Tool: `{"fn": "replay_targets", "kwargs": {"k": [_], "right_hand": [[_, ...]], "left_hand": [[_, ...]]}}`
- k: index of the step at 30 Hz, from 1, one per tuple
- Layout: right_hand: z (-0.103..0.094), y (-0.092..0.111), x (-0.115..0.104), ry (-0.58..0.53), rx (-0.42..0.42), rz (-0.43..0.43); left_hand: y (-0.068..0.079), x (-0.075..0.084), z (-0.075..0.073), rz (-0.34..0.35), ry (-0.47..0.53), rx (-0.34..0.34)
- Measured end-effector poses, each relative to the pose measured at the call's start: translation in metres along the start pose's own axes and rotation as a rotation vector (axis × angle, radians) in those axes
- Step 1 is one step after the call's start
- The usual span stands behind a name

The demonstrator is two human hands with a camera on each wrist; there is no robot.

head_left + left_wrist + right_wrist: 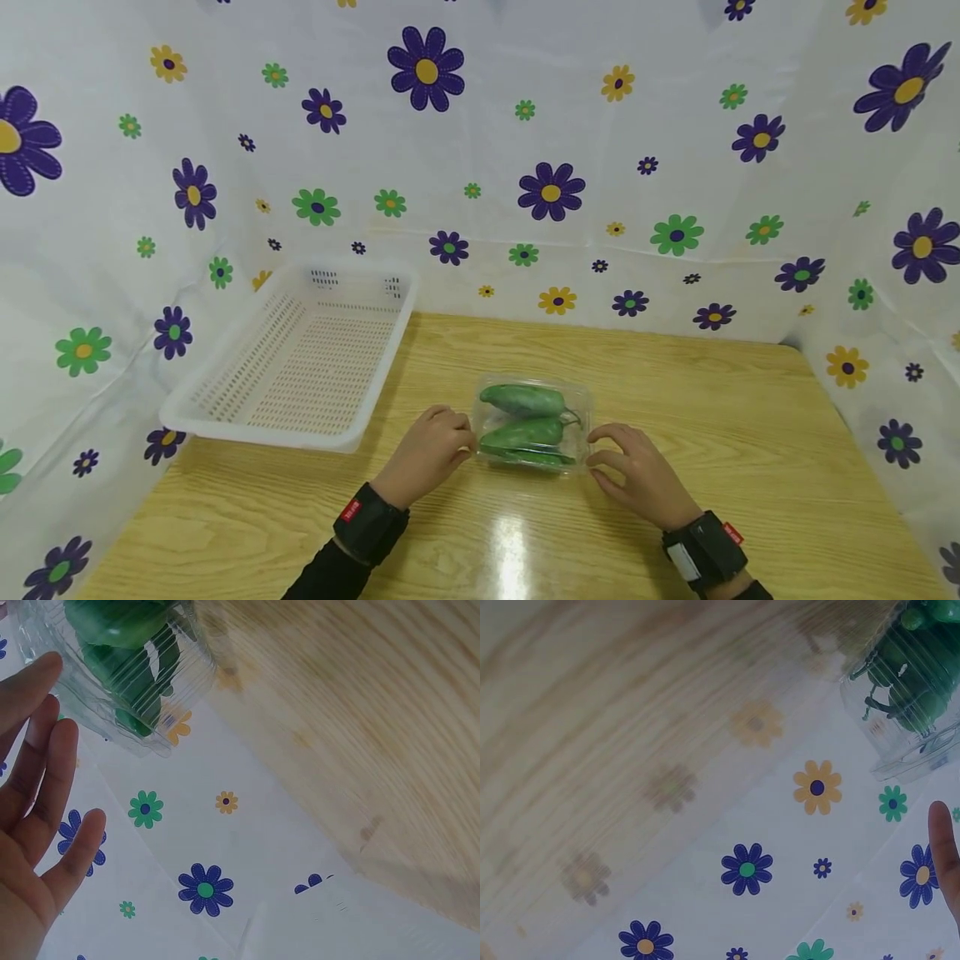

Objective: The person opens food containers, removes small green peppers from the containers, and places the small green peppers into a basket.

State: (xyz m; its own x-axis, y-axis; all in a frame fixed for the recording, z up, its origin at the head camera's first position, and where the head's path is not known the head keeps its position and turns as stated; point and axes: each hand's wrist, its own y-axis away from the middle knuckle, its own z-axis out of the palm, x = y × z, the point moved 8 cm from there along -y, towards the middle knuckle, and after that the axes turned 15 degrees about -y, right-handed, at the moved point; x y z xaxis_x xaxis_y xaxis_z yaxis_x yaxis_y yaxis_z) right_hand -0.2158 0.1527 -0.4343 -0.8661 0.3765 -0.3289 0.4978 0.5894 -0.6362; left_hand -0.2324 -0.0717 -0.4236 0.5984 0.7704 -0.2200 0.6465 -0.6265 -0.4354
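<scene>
A clear plastic clamshell box (534, 460) with several green peppers (523, 400) inside lies on the table in the head view, between the two hands. My left hand (429, 450) is at the box's left side, fingertips right at its edge. In the left wrist view the fingers of that hand (49, 780) are spread and loosely extended, one overlapping the box's rim. My right hand (637, 471) stands at the opposite side, fingers apart and gently bent toward the edge. The right wrist view shows just one straight finger (943, 847), a gap away from the box (911, 761).
A white perforated plastic basket (360, 417) sits at the left of the wooden table (690, 400). White cloth (480, 150) printed with flowers hangs behind the table and along both sides. A bright light reflection lies on the tabletop in front of the box.
</scene>
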Motion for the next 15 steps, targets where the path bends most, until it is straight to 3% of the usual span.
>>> {"fn": "replay_targets", "kwargs": {"k": [8, 15], "right_hand": [[0.0000, -0.0025, 0.0015, 0.013, 0.003, -0.009], [-0.0017, -0.0062, 0.0013, 0.028, -0.011, 0.006]], "left_hand": [[0.0006, -0.0017, 0.0030, -0.005, 0.005, -0.027], [-0.0012, -0.0001, 0.0029, 0.015, 0.021, 0.005]]}}
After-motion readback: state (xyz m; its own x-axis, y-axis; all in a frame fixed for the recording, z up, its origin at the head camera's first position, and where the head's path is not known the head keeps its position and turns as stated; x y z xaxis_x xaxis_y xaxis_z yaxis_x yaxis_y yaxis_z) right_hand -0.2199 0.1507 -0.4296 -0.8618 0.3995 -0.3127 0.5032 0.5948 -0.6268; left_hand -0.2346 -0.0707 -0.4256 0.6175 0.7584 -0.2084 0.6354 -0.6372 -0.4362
